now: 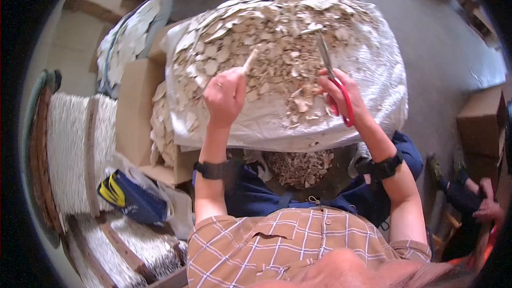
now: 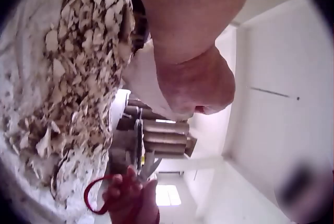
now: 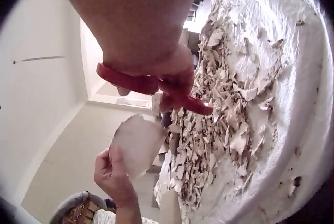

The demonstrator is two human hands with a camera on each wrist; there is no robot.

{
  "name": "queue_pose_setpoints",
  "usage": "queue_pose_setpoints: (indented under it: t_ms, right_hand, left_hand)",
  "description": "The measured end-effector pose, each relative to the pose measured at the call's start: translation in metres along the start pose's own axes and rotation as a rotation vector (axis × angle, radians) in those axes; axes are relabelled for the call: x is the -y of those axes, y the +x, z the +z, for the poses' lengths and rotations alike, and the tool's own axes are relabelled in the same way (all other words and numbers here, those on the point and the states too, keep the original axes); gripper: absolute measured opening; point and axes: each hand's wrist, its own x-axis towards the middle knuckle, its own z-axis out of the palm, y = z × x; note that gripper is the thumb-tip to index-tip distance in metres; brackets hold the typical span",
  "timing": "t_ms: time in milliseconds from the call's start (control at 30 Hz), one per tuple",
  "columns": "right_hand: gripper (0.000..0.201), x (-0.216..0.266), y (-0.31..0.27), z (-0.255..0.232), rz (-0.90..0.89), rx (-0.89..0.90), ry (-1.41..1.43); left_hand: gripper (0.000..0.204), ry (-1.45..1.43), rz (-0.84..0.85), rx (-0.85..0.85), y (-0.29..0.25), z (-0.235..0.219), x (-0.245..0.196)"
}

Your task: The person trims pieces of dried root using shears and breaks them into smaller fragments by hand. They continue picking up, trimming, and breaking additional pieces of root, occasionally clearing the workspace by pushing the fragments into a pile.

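Observation:
My left hand (image 1: 224, 96) pinches a thin, flat whitish piece (image 3: 136, 144) between thumb and fingers. It has a ragged edge and is seen nearly edge-on in the head view. My right hand (image 1: 341, 93) grips scissors (image 1: 346, 108) by their red handles, with the metal blades pointing away from me. Both hands are over the near part of a heap of broken pale flakes (image 1: 261, 26) spread on white plastic sheeting (image 1: 240, 141). A gap separates the scissors from the held piece. What the flat piece is made of, I cannot tell.
An open cardboard box (image 1: 133, 109) with more flakes stands left of the heap. Below the sheeting's near edge lies another flake pile (image 1: 301, 169), between my legs. Stacked white sheets (image 1: 69, 149) and a blue bag (image 1: 133, 197) are at left. Another person (image 1: 469, 197) sits at right, near cartons (image 1: 480, 120).

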Motion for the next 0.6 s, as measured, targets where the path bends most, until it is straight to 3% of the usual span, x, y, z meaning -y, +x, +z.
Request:
queue_pose_setpoints:
  t_ms: [33,67,167,200,300,367,400,433,500,533,567,600]
  right_hand:
    - [0.034,0.008,-0.001,0.002,0.076,0.033,0.212]
    - [0.035,0.01,-0.001,0.003,0.083,0.056,0.408]
    - [0.034,0.012,0.002,0.001,0.08,0.073,0.479]
    - [0.038,0.008,0.005,0.004,0.009,0.014,0.518]
    - [0.041,0.002,0.009,0.0,0.021,-0.103,0.566]
    - [0.043,0.004,0.009,-0.009,0.017,-0.106,0.495]
    - [0.042,0.007,0.009,-0.013,-0.058,-0.057,0.431]
    - [0.042,0.01,0.007,-0.016,-0.13,-0.008,0.368]
    - [0.042,0.013,0.002,-0.018,-0.171,0.006,0.31]
    - [0.042,0.014,0.001,-0.016,-0.205,0.049,0.322]
    - [0.041,0.014,0.0,-0.014,-0.24,0.095,0.331]
    - [0.041,0.015,0.0,-0.012,-0.241,0.096,0.333]
  left_hand:
    - [0.012,-0.031,0.008,-0.002,0.003,0.006,-0.013]
    - [0.011,-0.054,0.13,0.031,0.006,0.011,-0.026]
    - [0.014,-0.124,0.36,0.162,-0.002,0.027,-0.056]
    - [0.014,-0.131,0.362,0.165,-0.003,0.032,-0.065]
    - [0.023,-0.124,0.427,0.29,0.002,0.036,-0.081]
    - [0.03,-0.295,0.238,0.364,0.013,0.035,-0.085]
    - [0.039,-0.316,0.15,0.256,0.015,0.036,-0.083]
    - [0.039,-0.32,0.149,0.259,0.016,0.037,-0.083]
    - [0.046,-0.564,-0.549,0.118,0.018,0.041,-0.08]
    - [0.045,-0.784,-0.72,0.167,0.014,0.048,-0.073]
    - [0.045,-0.782,-0.718,0.17,0.01,0.047,-0.07]
    - [0.042,-1.129,-0.987,0.35,0.009,0.044,-0.066]
